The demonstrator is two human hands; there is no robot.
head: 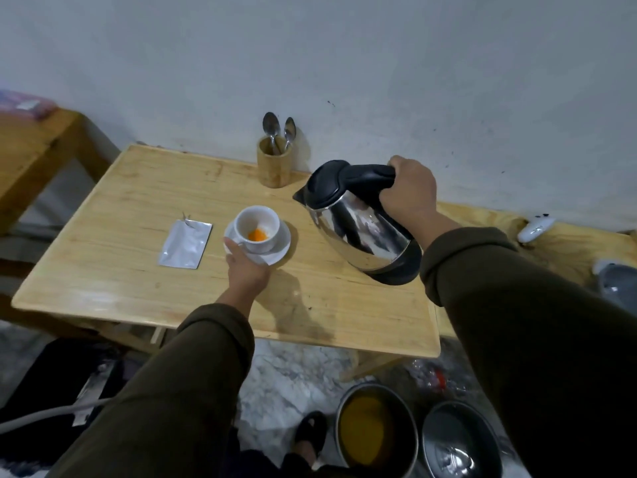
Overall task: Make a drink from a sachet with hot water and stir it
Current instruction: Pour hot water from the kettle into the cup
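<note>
The right hand [408,194] is wrapped around the black handle of the kettle [358,219], tilted with its spout toward the cup [258,229]. The left hand [246,267] grips the saucer [281,241] at its near rim. Orange powder [258,235] lies in the cup, mid-table [138,288]; the sachet [185,243] lies flat just left.

Dim, even indoor light, soft shadow on the worktop [310,305] near the left hand [246,270], glare on the kettle [358,229], wide-angle bending and blur at edges.
</note>
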